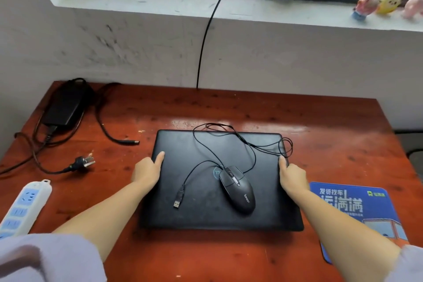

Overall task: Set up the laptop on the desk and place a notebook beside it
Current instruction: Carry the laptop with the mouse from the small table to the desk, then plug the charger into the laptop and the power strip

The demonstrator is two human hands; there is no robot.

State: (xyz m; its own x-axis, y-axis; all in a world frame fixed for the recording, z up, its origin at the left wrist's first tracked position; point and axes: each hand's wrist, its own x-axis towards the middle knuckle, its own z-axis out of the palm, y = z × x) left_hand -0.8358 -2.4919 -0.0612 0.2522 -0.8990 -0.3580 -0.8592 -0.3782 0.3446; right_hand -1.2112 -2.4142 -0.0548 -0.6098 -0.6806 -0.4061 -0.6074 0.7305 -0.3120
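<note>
A closed black laptop (206, 217) lies flat in the middle of the reddish wooden desk (332, 139). My left hand (147, 168) grips its left edge, thumb on the lid. My right hand (291, 175) grips its right edge the same way. On the lid rests a black wired mouse (238, 190), its thin cable looped over the lid's back and its USB plug (178, 201) lying on the lid. No notebook is in view.
A black power brick (65, 105) with cables and a loose wall plug (83, 162) lies at the left back. A white power strip (23, 206) sits at the left edge. A blue mouse pad (357, 208) lies right of the laptop. Toy figures (384, 4) stand on the windowsill.
</note>
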